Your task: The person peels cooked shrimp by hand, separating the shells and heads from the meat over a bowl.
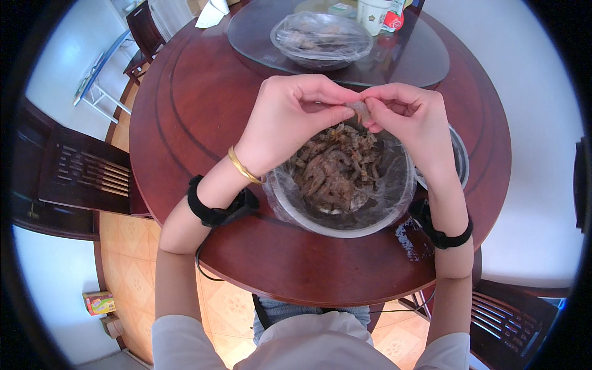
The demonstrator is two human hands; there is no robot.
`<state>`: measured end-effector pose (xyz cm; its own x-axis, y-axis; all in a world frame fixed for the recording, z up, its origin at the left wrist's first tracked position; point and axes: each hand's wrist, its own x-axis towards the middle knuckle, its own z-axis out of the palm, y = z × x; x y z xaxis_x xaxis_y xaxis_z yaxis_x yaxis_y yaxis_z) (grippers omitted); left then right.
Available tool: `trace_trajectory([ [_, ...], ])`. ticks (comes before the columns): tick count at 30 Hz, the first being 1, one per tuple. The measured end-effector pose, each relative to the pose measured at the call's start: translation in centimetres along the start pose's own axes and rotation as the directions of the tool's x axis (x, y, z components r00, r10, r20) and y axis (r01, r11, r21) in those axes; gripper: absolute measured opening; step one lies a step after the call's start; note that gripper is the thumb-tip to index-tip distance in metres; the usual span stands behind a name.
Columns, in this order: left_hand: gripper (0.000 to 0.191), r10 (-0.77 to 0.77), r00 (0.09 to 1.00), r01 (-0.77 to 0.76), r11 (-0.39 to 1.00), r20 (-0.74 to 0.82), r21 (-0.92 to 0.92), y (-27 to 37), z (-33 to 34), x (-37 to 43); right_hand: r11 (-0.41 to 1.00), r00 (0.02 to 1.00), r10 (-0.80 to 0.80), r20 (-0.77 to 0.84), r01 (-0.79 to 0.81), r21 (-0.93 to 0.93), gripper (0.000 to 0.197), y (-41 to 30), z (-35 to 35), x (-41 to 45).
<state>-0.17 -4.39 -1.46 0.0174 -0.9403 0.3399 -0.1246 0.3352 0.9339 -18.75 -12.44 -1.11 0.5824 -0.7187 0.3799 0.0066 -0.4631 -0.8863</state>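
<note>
Between my two hands, above the bowl, is a small pale, translucent shrimp. The thumb and index finger of my left hand pinch one side of it. My right hand grips the other side with its fingertips, so part of the shrimp is hidden. Below lies a metal bowl lined with clear plastic film, holding a heap of brownish shrimps and shells. A second metal bowl stands to the right, mostly covered by my right wrist; its contents cannot be made out.
A glass turntable on the round wooden table carries a film-covered bowl, a white cup and a red-and-white pouch. Black straps ring both forearms; a cable hangs at the table edge. Wooden chairs flank the table.
</note>
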Motion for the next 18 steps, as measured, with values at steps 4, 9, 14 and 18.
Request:
trace_trajectory([
  [4, 0.014, 0.240, 0.969, -0.192, 0.888, -0.065, 0.417, -0.1, 0.9, -0.5, 0.973, 0.987, 0.121, 0.104, -0.138, 0.185, 0.018, 0.4, -0.9, 0.3],
  [9, 0.015, 0.352, 0.935, -0.284, 0.808, -0.037, 0.515, -0.7, 0.8, -0.3, 0.960, 0.972, 0.179, 0.152, -0.206, 0.187, 0.018, 0.8, -1.0, 0.4],
  [14, 0.014, 0.289, 0.956, -0.255, 0.753, 0.043, 0.606, -0.7, 1.0, -0.4, 0.968, 0.987, 0.089, 0.131, -0.055, -0.247, 0.013, 1.5, -0.6, 0.1],
  [18, 0.013, 0.186, 0.983, -0.158, 0.817, 0.007, 0.555, -0.7, 0.2, -0.2, 0.752, 0.983, -0.100, 0.154, 0.176, -0.636, 0.015, 2.3, -0.3, -0.5],
])
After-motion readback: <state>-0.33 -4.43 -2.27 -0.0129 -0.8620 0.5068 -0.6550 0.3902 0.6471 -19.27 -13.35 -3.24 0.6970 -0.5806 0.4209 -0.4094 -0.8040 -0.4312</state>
